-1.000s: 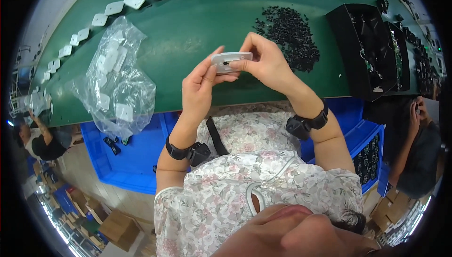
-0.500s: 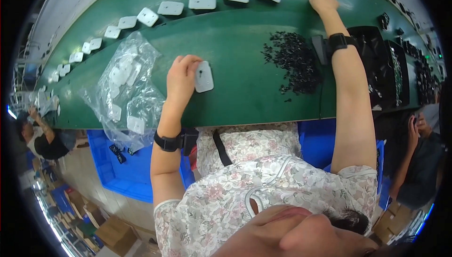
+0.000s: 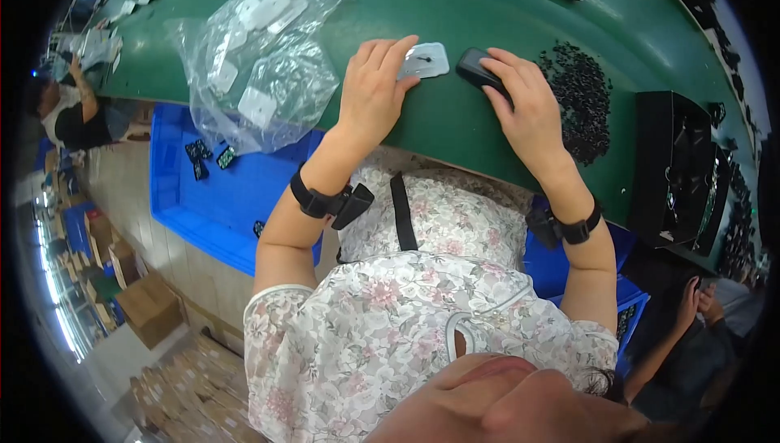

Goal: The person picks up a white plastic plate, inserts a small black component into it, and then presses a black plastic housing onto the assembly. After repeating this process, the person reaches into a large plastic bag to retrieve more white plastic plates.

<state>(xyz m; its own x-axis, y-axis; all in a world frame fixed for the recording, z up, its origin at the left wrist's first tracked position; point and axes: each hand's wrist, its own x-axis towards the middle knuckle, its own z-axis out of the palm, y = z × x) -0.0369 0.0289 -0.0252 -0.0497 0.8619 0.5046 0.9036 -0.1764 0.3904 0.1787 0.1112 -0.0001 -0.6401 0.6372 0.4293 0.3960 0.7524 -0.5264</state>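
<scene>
Cover (image 3: pixel 436 64) with a black bit (image 3: pixel 426 59) on it, right of the bag (image 3: pixel 310 77), is pinched by the left hand (image 3: pixel 374 86), the right hand (image 3: pixel 528 102) clasping an unjoined case (image 3: pixel 471 65) farther right, spare covers (image 3: pixel 257 108) left inside.

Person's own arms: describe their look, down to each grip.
Short sleeves, white with pink and grey flowers. Black wristbands on both arms, each carrying a dark, blocky module. Left grip and right grip are bare, without gloves.
</scene>
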